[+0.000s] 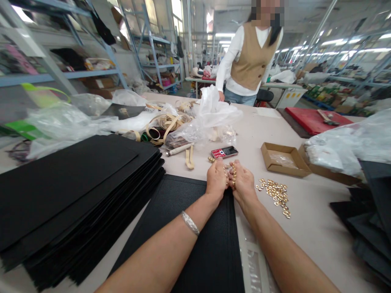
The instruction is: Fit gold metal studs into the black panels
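My left hand point(217, 178) and my right hand point(243, 179) are side by side, fingers curled and nearly touching, above the far edge of a black leather-like panel point(195, 236). Small gold metal fittings point(233, 175) show along the fingers of both hands. Their exact kind is too small to tell. To the right of my right hand lies a loose spread of the same gold fittings point(276, 192) on the table. A few more gold pieces point(211, 159) sit just beyond my left hand. A red and black keypad phone point(224, 152) lies past my fingertips.
A tall stack of black panels point(76, 195) stands on the left. An open cardboard box point(284, 159) is at the right, near plastic bags point(351, 142) and a hammer point(327, 118) on a red pad point(311, 118). Across the table point(250, 126) stands a person point(249, 57) in a tan vest.
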{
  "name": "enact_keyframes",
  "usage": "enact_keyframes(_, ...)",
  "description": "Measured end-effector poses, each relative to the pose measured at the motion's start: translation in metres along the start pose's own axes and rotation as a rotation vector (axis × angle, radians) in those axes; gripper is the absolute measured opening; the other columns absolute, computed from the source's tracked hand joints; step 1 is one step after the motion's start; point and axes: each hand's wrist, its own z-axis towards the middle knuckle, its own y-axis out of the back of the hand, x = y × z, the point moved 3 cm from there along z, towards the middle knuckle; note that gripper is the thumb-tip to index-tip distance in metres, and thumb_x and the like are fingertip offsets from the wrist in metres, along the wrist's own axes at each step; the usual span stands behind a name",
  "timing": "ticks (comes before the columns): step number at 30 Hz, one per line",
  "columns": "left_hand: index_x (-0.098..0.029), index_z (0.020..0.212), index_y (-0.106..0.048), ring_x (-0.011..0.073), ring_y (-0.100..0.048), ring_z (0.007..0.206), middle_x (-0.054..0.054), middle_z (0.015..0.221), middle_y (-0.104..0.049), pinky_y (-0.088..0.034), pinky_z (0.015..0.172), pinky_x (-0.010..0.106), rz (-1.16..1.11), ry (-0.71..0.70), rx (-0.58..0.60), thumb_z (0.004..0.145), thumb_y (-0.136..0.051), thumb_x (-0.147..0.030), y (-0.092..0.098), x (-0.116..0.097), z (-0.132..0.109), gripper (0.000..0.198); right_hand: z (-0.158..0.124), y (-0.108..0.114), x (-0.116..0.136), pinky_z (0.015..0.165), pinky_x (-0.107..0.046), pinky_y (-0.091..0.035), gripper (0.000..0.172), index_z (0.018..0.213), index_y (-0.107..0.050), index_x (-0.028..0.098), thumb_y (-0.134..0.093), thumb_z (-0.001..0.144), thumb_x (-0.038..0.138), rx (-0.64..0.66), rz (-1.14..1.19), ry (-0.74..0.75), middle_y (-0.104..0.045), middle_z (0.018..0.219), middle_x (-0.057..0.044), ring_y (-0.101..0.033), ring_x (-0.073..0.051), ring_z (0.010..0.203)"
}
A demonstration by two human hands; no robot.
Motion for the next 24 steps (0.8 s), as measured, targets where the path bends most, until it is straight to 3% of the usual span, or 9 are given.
enact_keyframes(3,-0.017,0.075,-0.049,0.0068,-0.037,0.035,-0.007,0.047,-0.041,-0.034,0.038,0.019,-0.083,0.052,0.106,0.083,-0.036,-0.065,-0.002,0.000,0.003,0.051,0.010,0.011,-0.003,0.031,-0.020,-0.029,0.048,0.073,-0.057,0.017,-0.054,0.072,0.065,-0.021,-0.099,0.025,-0.041,0.043,0.008,-0.036,-0.008,0.032)
enact_keyframes(9,-0.015,0.084,-0.054,0.0083,-0.049,0.040,-0.003,0.055,-0.051,-0.044,0.042,0.022,-0.175,0.136,0.276,0.082,-0.044,-0.061,0.000,0.003,0.006,0.047,0.025,0.035,0.002,0.053,-0.023,-0.039,0.035,0.066,-0.065,0.017,-0.056,0.077,0.049,0.025,-0.506,0.190,-0.061,0.058,0.001,-0.055,-0.015,0.058)
enact_keyframes(12,-0.015,0.079,-0.054,0.0058,-0.043,0.037,-0.004,0.052,-0.048,-0.040,0.039,0.019,-0.185,0.141,0.366,0.080,-0.049,-0.061,0.000,0.000,0.003,0.046,0.023,0.035,0.006,0.061,-0.025,-0.039,0.023,0.077,-0.070,0.020,-0.057,0.078,0.038,0.112,-0.702,0.228,-0.069,0.070,-0.002,-0.060,-0.018,0.068)
enact_keyframes(15,-0.015,0.073,-0.052,0.0028,-0.032,0.033,-0.007,0.048,-0.041,-0.026,0.034,0.015,-0.179,0.145,0.451,0.077,-0.051,-0.064,0.000,-0.005,-0.001,0.049,0.018,0.033,0.006,0.062,-0.026,-0.037,0.014,0.072,-0.070,0.020,-0.060,0.076,0.029,0.195,-0.867,0.231,-0.068,0.067,-0.003,-0.060,-0.018,0.067)
enact_keyframes(19,-0.015,0.073,-0.052,0.0009,-0.028,0.034,-0.007,0.050,-0.041,-0.018,0.033,0.013,-0.153,0.119,0.477,0.074,-0.055,-0.063,0.004,-0.012,-0.002,0.048,0.017,0.032,0.005,0.069,-0.029,-0.041,0.017,0.070,-0.066,0.018,-0.060,0.080,0.030,0.313,-0.992,0.221,-0.065,0.065,-0.001,-0.058,-0.015,0.066)
enact_keyframes(24,-0.014,0.082,-0.057,0.0045,-0.044,0.040,-0.002,0.059,-0.053,-0.030,0.036,0.015,-0.086,0.058,0.449,0.074,-0.057,-0.061,0.012,-0.017,-0.002,0.047,0.025,0.038,0.010,0.072,-0.032,-0.044,0.020,0.068,-0.065,0.017,-0.062,0.080,0.033,0.404,-0.972,0.215,-0.063,0.063,0.001,-0.059,-0.015,0.066)
